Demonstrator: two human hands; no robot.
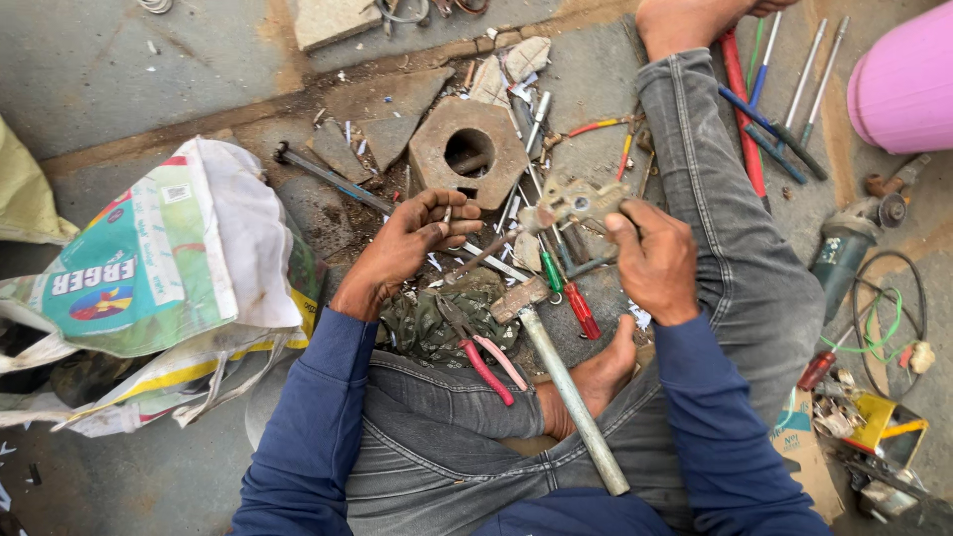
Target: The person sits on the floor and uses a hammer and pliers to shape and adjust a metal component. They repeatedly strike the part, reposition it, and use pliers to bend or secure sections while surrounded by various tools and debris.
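Your right hand (650, 260) is up over the pile of tools, thumb and fingers pinched on a grimy metal fitting (578, 201) that you hold just above the ground, between your knees. It is a pale, lumpy part with holes in it; what kind of part I cannot tell.

Your left hand (407, 243) sits to the left of it, fingers curled loosely inward with a small pale bit (447, 213) showing between the fingertips. Whether those fingers actually clamp it I cannot tell. The two hands are near each other but not touching.

Just beyond your left hand lies a hexagonal metal block (469, 149) with a round hole through its middle, flat on the dirty concrete floor (119, 89). Below the hands a hammer (566, 382) lies with its steel pipe handle running down toward you, its head just beside your bare foot (596, 377). Pliers with red and pink grips (481, 352) rest on a camouflage rag (427, 323) by your left knee, and a red-handled screwdriver (581, 310) and a green-handled one (551, 270) lie under the fitting.

Off to your left sits a printed woven sack (149, 268). Past your right leg lie long blue and green screwdrivers (769, 129), an angle grinder (844, 248) with its cable, and a pink plastic tub (908, 79) at the edge.
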